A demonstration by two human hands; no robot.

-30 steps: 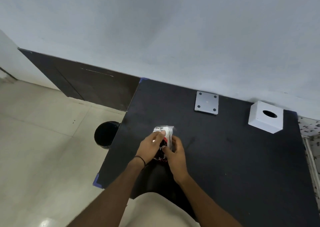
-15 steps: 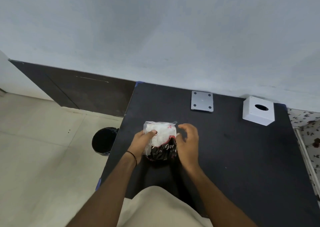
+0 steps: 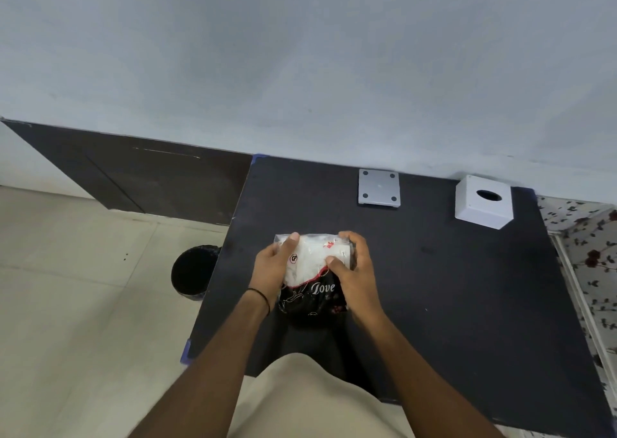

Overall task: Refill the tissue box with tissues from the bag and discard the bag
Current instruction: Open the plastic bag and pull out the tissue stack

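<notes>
A plastic tissue bag (image 3: 312,272), clear at the top with white tissues showing and black with "Love" printed lower down, lies on the black table (image 3: 434,287) in front of me. My left hand (image 3: 272,265) grips its left side and my right hand (image 3: 355,265) grips its right side. The white tissue box (image 3: 482,202), with a round hole in its top, stands at the table's far right by the wall. A grey square lid (image 3: 379,187) lies flat at the far middle of the table.
A black bin (image 3: 193,272) stands on the tiled floor just left of the table. A dark panel (image 3: 133,177) runs along the wall to the left. A floral-patterned surface (image 3: 591,254) borders the table's right edge.
The bag went from edge-on between my hands to lying flat on the table. My right hand, open beside it half a second ago, now grips its right side.
</notes>
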